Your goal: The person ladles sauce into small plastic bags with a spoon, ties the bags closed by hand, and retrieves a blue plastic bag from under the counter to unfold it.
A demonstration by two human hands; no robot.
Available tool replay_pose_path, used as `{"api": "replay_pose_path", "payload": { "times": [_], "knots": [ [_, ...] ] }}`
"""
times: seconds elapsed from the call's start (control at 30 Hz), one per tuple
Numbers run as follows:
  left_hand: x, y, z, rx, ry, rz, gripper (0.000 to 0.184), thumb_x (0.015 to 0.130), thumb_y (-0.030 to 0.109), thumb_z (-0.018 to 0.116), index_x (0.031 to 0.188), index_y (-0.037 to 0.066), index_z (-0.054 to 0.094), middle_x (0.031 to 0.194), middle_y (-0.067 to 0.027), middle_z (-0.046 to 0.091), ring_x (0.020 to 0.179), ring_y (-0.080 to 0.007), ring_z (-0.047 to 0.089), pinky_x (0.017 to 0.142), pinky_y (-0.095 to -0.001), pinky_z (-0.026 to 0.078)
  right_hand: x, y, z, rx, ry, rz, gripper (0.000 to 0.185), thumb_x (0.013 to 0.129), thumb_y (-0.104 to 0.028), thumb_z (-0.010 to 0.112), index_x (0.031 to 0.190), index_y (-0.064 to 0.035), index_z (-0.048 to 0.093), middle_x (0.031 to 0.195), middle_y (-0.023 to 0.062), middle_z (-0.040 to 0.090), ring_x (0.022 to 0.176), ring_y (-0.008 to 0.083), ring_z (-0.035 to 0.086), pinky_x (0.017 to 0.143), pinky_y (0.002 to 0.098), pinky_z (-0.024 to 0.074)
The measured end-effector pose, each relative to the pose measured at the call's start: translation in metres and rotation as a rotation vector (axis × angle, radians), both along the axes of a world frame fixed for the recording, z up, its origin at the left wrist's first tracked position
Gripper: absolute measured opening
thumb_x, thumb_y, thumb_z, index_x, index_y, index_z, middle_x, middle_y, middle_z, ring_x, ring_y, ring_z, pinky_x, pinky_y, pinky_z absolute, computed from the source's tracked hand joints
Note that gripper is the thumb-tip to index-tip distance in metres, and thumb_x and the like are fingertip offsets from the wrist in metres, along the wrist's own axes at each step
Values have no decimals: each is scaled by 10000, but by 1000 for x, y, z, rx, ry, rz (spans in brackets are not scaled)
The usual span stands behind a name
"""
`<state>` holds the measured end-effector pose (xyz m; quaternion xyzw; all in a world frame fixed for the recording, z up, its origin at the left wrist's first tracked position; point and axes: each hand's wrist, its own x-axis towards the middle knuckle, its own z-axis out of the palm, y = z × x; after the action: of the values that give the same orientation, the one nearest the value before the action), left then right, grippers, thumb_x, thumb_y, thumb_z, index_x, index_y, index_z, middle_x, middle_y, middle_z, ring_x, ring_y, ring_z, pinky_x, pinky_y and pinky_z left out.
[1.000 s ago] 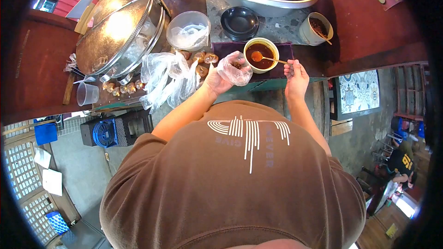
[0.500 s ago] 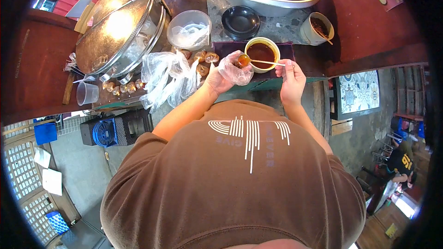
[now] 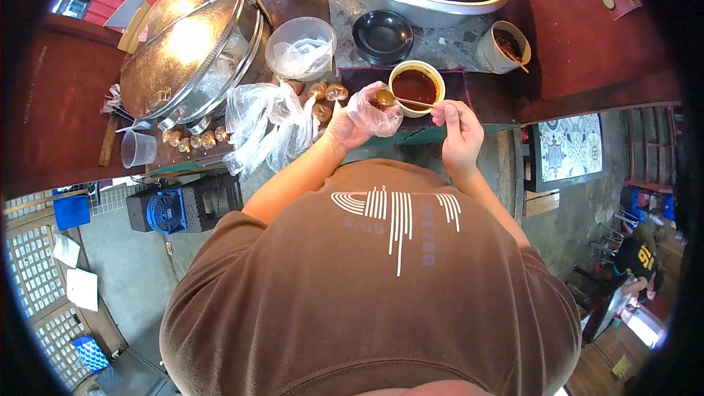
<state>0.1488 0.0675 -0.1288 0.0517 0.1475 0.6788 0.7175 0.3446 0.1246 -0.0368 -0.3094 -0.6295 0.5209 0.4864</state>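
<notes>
My left hand (image 3: 345, 130) holds a small clear plastic bag (image 3: 381, 123) by its side, with some dark reddish-brown sauce inside. In my right hand (image 3: 463, 136), thumb and fingers pinch the handle end of a long thin spoon (image 3: 386, 96). The spoon's bowl is tipped at the bag's mouth, its handle crossing the near rim of a pale round tub (image 3: 416, 64). Dark red-brown liquid (image 3: 416, 88) fills much of that tub. Left of the bag lie several small knotted bags of brown sauce (image 3: 321, 111) and a heap of clear plastic bags (image 3: 268, 125).
A large lidded steamer (image 3: 194, 37) stands left, a big lidded pot (image 3: 425, 0) at the back. Between them are a clear round container (image 3: 301, 73) and black plates (image 3: 382, 35). A second tub (image 3: 490, 55) with a stick stands right. An empty clear cup (image 3: 139, 149) sits far left.
The spoon has tipped over at the bag's mouth; its bowl held orange liquid before and now looks emptied. My right hand has shifted slightly left and turned. My left hand stays nearly still.
</notes>
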Motion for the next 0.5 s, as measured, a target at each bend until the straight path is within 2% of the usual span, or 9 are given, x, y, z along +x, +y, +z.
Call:
{"api": "replay_pose_path", "payload": {
  "times": [0.13, 0.27, 0.37, 0.5],
  "knots": [
    [-2, -1, 0, -18, -51, -48, 338, 909, 243, 550, 1224, 124, 555, 1212, -166, 522, 1026, -348, 572, 955, -468, 460, 3, 11, -13, -373, 170, -60, 252, 964, -205, 504, 939, 13, 629, 788, 59, 632, 677, 95, 550, 652, 217, 454],
    [-1, 2, -4, -54, -20, -10, 315, 906, 250, 554, 1192, 120, 583, 1166, -161, 543, 1007, -347, 579, 947, -479, 463, 7, 20, -15, -618, 335, -114, 242, 955, -217, 523, 937, 1, 629, 779, 53, 639, 665, 100, 557, 631, 222, 457],
    [-2, 1, -8, -26, -29, -25, 309, 903, 257, 560, 1176, 116, 597, 1100, -148, 569, 996, -350, 581, 944, -482, 466, 11, 26, -20, -643, 350, -176, 245, 954, -218, 526, 935, 4, 629, 774, 51, 638, 663, 97, 558, 633, 220, 457],
    [-3, 2, -11, 5, -23, -13, 331, 895, 276, 570, 1181, 112, 596, 1041, -131, 590, 990, -352, 585, 946, -480, 466, 17, 35, -36, -520, 288, -216, 250, 955, -222, 527, 931, 5, 630, 779, 53, 640, 663, 94, 556, 630, 220, 455]
  ]
}}
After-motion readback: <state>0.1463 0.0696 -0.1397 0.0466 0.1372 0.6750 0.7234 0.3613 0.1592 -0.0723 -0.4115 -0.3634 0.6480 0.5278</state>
